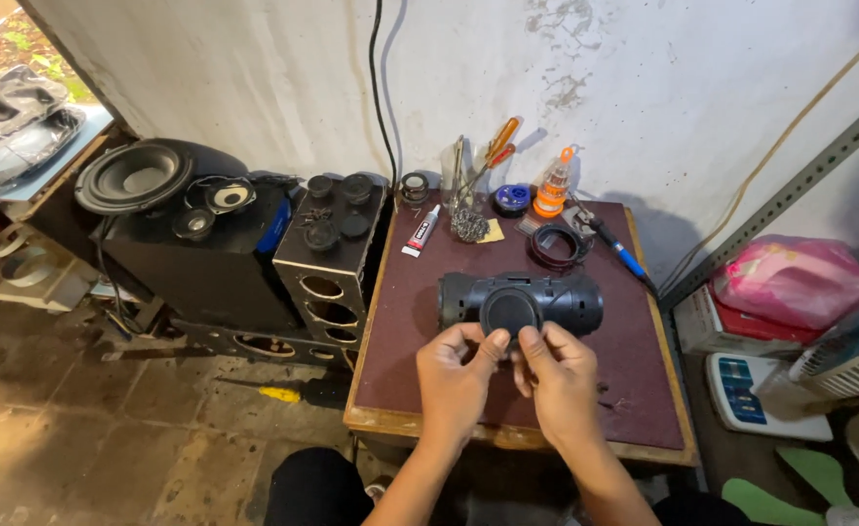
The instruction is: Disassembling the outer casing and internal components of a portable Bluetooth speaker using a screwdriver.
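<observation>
disc: round black plastic speaker disc, probably light and stiff, best held by the rim
left hand: fingers pinching disc edge
right hand: same, opposite edge
behind: black cylindrical speaker body on the maroon table

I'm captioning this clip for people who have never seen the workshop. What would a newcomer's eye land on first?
First the two hands, left hand and right hand, pinching a round black disc in front of a black cylindrical speaker at the middle of the maroon table. Next, the big woofer on the black cabinets at left, and the screwdrivers by the wall.
</observation>
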